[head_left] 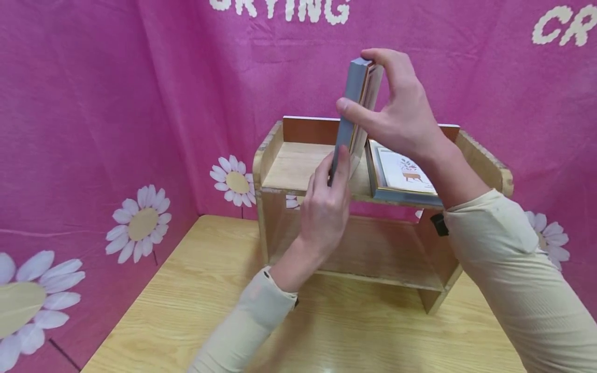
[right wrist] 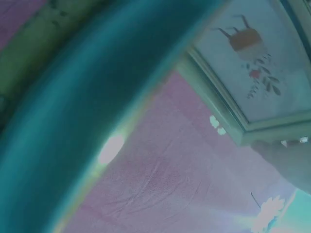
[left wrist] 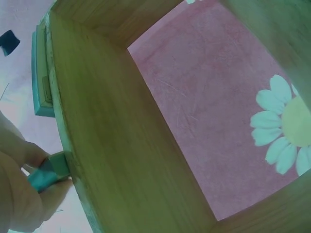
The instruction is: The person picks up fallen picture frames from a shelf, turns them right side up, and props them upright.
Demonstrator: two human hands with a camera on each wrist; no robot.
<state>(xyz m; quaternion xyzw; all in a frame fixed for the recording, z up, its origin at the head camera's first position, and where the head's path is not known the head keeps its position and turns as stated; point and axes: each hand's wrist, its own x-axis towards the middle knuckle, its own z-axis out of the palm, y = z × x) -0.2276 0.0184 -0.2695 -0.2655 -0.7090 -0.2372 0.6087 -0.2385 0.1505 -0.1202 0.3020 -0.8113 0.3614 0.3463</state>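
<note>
A picture frame with grey-blue sides stands edge-on, slightly tilted, over the top board of a small wooden shelf. My left hand pinches its lower end; in the left wrist view, the left hand's fingers hold it right at the board's edge. Higher up, my right hand grips the frame, thumb on the near side and fingers over the top. The right wrist view shows its plant picture. A second picture frame, showing a potted plant, lies flat beside it, partly behind the right forearm.
The shelf has raised side panels, a brown back strip and a lower board. It stands on a light wooden table. A pink cloth with daisies hangs behind and to the left. A small black device sits at the right wrist.
</note>
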